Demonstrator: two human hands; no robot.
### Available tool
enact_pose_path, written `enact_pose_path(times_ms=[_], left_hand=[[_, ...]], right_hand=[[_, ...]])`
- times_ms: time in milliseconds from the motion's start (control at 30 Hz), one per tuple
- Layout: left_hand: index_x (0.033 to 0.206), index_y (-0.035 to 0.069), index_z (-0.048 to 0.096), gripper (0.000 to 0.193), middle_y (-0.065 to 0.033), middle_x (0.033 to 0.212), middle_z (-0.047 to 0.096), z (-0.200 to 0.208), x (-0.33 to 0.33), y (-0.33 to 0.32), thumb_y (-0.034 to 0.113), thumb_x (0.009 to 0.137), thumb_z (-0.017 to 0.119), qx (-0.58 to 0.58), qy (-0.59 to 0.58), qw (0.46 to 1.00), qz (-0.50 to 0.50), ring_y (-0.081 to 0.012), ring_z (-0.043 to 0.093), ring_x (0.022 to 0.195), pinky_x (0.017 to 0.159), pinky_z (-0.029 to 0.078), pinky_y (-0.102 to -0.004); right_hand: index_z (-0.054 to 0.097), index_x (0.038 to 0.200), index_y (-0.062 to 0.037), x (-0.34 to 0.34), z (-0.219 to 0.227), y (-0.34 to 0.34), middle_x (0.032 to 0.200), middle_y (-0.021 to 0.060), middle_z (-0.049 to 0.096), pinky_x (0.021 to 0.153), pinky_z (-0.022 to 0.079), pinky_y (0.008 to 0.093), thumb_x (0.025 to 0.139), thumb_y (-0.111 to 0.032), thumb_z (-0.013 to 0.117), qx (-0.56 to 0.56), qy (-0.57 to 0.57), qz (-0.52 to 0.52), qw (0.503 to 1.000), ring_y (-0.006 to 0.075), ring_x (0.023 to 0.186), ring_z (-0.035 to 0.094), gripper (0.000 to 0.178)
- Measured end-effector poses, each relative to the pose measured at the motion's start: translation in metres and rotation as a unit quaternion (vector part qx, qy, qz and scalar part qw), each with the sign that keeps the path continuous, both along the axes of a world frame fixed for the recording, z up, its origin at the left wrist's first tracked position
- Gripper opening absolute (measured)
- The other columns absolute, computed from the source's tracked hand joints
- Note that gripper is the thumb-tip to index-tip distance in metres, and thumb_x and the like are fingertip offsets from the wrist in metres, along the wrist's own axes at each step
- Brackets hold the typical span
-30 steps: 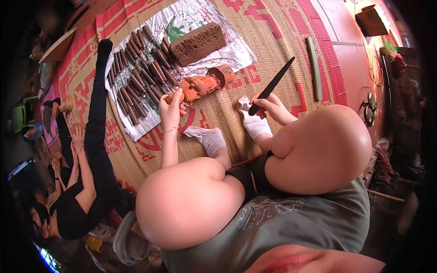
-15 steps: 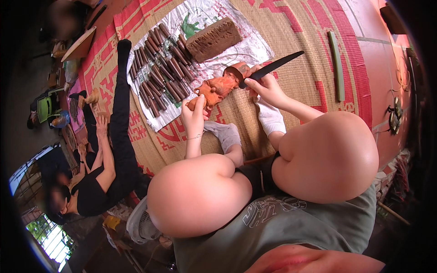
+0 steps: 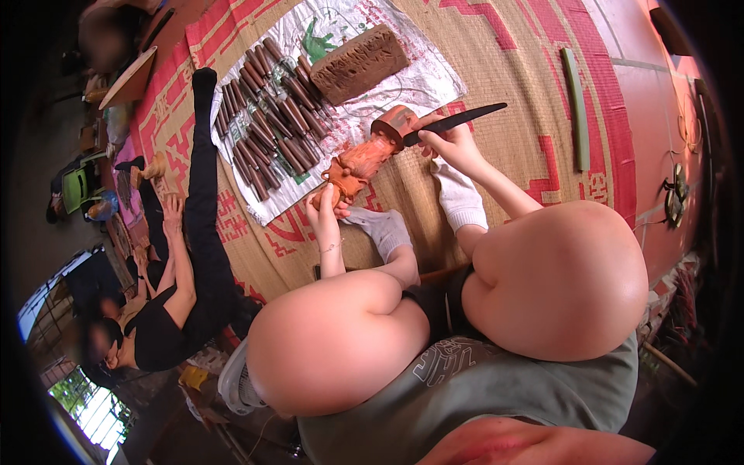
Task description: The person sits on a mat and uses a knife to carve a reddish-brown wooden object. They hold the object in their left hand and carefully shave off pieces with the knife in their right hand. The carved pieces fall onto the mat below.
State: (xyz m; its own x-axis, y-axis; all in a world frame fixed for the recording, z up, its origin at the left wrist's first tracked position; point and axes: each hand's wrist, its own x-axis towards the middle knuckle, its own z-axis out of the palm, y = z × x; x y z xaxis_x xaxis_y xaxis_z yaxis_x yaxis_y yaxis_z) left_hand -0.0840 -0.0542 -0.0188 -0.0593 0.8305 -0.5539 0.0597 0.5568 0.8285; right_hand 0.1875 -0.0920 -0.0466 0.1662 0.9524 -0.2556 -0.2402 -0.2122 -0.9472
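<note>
A carved reddish-orange wooden figurine (image 3: pixel 361 163) with a round base lies slantwise between my hands, over the edge of a white sheet. My left hand (image 3: pixel 328 208) is closed round its lower left end. At the base end, my right hand (image 3: pixel 448 143) grips a long, flat, dark blade-shaped tool (image 3: pixel 469 115); its exact kind is unclear. One end of this tool lies against or just beside the round base, and the other points up to the right. Some right fingers are hidden behind the tool and base.
Many wooden-handled carving tools (image 3: pixel 271 116) lie in rows on the white sheet (image 3: pixel 434 66), beside a brown brick-like block (image 3: pixel 360 63). A green strip (image 3: pixel 576 108) rests on the patterned mat (image 3: pixel 511 77). To the left, another person's hands (image 3: pixel 172 209) work near a wooden piece (image 3: pixel 155 166).
The figurine has turned so its base sits higher and more of its length shows. My left hand has moved slightly down and left. The tool has shifted a little left and lies flatter.
</note>
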Motion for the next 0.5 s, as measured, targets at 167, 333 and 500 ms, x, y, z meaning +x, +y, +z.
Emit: enact_pose_path(times_ms=[167, 333, 500], left_hand=[[0.086, 0.001, 0.044, 0.033, -0.0073, 0.058, 0.053, -0.009, -0.008, 0.000, 0.029, 0.081, 0.061, -0.024, -0.025, 0.999, 0.018, -0.0116, 0.048, 0.038, 0.036, 0.041, -0.0201], [0.086, 0.001, 0.044, 0.034, -0.0070, 0.057, 0.052, -0.012, -0.002, -0.008, 0.030, 0.081, 0.061, 0.003, -0.010, 0.999, 0.033, -0.0116, 0.048, 0.038, 0.036, 0.040, -0.0203], [0.088, 0.000, 0.043, 0.035, -0.0067, 0.058, 0.051, 0.001, 0.011, -0.010, 0.029, 0.080, 0.062, 0.016, 0.015, 1.000, 0.012, -0.0106, 0.048, 0.040, 0.036, 0.041, -0.0208]], right_hand=[[0.058, 0.099, -0.0021, -0.005, -0.016, -0.006, 0.078, 0.0057, 0.062, 0.049, 0.046, 0.0214, 0.084, -0.011, 0.055, -0.005, -0.035, 0.015, 0.999, 0.0082, 0.058, 0.056, 0.017], [0.059, 0.099, -0.0026, -0.015, 0.010, -0.010, 0.082, 0.0053, 0.063, 0.052, 0.046, 0.0217, 0.086, -0.014, 0.054, -0.054, 0.008, 0.050, 0.997, 0.0080, 0.060, 0.056, 0.018], [0.054, 0.100, -0.0010, -0.034, 0.026, -0.006, 0.075, 0.0047, 0.060, 0.051, 0.045, 0.0195, 0.086, -0.008, 0.051, -0.026, 0.064, 0.051, 0.996, 0.0071, 0.060, 0.056, 0.016]])
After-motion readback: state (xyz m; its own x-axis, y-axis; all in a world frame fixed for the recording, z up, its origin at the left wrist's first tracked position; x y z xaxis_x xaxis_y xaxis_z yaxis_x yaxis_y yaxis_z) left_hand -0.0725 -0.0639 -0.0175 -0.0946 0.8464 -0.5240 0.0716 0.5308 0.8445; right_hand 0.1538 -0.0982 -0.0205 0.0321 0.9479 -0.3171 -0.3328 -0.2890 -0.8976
